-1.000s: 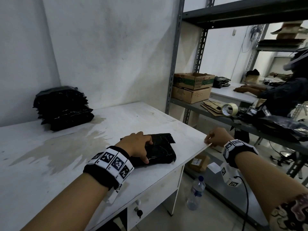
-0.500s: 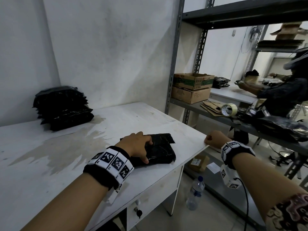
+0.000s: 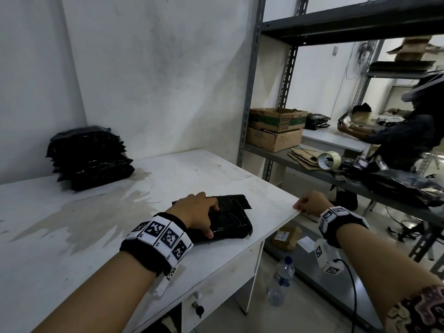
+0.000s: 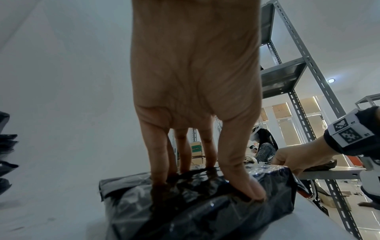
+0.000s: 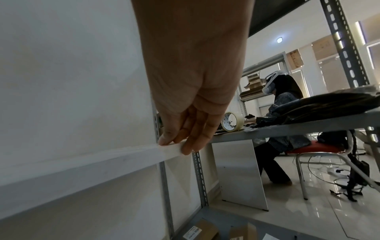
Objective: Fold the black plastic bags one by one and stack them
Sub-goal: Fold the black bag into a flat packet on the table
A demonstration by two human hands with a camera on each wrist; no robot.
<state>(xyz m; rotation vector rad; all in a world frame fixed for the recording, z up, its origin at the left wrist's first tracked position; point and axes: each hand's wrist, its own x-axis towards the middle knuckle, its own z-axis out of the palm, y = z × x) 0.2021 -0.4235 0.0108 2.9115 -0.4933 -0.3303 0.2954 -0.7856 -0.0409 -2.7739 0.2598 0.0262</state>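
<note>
Here the left hand (image 3: 195, 210) presses, fingers fairly straight, on the folded black bag (image 3: 234, 224) near the right corner of the white table (image 3: 192, 171); the right hand (image 3: 312, 204) holds nothing, fingertips (image 5: 164, 141) resting on that corner's edge. The stack of folded bags (image 3: 89, 157) sits well apart, far left by the wall (image 3: 156, 80), on the left hand's side, and the bag's long axis seems to run front to back.

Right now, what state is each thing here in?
folded bag: folded flat on the table, pressed under the left hand
left hand: fingers pressing down on the folded bag
right hand: fingertips resting on the table's corner, holding nothing
bag stack: piled by the wall, untouched
tape roll: on its edge on the shelf
water bottle: upright on the floor, capped
</note>
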